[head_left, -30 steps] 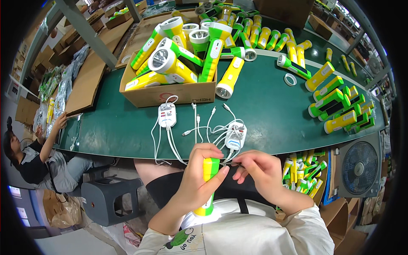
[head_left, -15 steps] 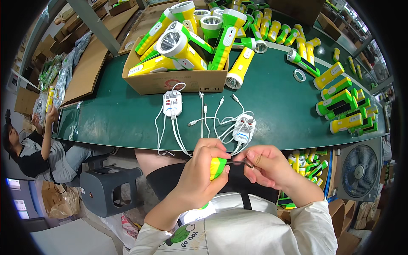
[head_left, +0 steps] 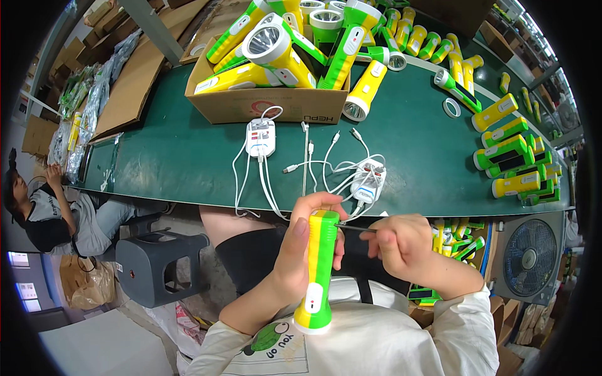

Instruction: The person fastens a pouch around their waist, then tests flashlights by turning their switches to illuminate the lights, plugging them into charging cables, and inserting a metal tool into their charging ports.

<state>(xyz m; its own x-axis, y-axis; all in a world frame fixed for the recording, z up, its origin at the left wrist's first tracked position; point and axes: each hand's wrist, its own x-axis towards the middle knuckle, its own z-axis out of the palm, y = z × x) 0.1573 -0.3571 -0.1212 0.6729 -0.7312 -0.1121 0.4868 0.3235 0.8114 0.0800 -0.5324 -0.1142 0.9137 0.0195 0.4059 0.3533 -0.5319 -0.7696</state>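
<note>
My left hand (head_left: 301, 250) is wrapped around a yellow and green flashlight (head_left: 318, 269), held upright over my lap with its head end toward my chest. My right hand (head_left: 401, 245) pinches a thin dark tool or cable tip (head_left: 355, 228) whose end touches the flashlight's side near its top. Both hands hover just below the near edge of the green table (head_left: 188, 163). Right above them lie two white charger hubs (head_left: 260, 138) (head_left: 367, 182) with several white cables fanning out.
A cardboard box (head_left: 269, 103) full of yellow and green flashlights stands at the table's middle. More flashlights lie in rows at the right (head_left: 514, 156) and back. A fan (head_left: 530, 257) stands at right, a grey stool (head_left: 160, 263) at left. Another person (head_left: 44, 213) sits at far left.
The flashlight has stayed in my left hand and now sits a bit lower in view. My right hand has shifted right and brought the thin tool to its side.
</note>
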